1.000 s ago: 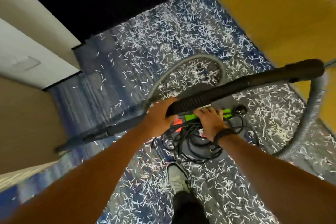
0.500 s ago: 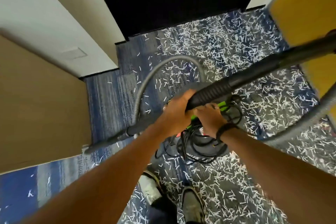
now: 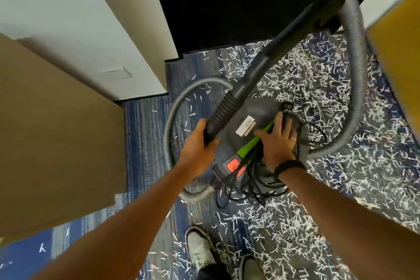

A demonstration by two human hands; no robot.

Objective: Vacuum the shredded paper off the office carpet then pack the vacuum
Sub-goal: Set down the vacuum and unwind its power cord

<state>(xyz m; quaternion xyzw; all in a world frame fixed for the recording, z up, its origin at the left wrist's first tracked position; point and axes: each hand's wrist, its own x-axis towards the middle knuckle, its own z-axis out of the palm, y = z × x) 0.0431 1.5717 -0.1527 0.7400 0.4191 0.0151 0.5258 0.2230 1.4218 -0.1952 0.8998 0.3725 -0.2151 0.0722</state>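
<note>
A grey canister vacuum point(image 3: 261, 116) with a green handle and a red button sits on the blue carpet point(image 3: 145, 134) in front of me. My left hand point(image 3: 200, 150) grips the black ribbed end of the wand point(image 3: 268, 61), which slants up to the right. From the wand's top a grey hose point(image 3: 356, 79) loops down to the right and round the canister. Fingers fairly straight, my right hand point(image 3: 277, 141) presses on the green handle and the black power cord point(image 3: 256, 186) bundled there. White shredded paper point(image 3: 306, 84) covers the carpet, thickest on the right.
A tan cabinet side point(image 3: 59, 134) and a white wall point(image 3: 75, 20) stand on the left. A dark doorway point(image 3: 238, 0) lies ahead, and a yellow panel point(image 3: 397, 57) closes the right. My shoes point(image 3: 200, 250) are at the bottom of the view.
The wand has swung from nearly level to steeply upward at the right. My right hand has shifted onto the top of the canister. The view has tilted down.
</note>
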